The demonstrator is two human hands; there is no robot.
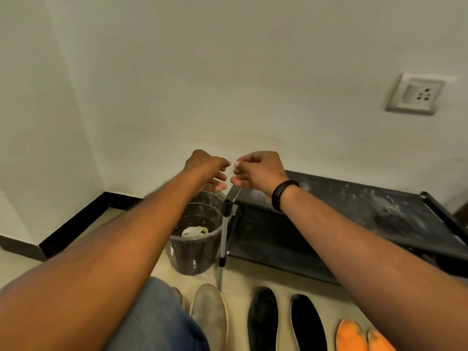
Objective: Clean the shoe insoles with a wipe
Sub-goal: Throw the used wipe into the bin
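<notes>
Up near the far wall, the left hand [206, 169] and right hand [258, 171] meet fingertip to fingertip above the bin [195, 249]; whether their curled fingers pinch anything, I cannot tell. Crumpled wipe [193, 231] lies inside the bin. Insoles [262, 320] lie along the near floor.

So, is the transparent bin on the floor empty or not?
Not empty: the transparent bin stands upright, and a crumpled white wipe lies inside near its bottom.
</notes>
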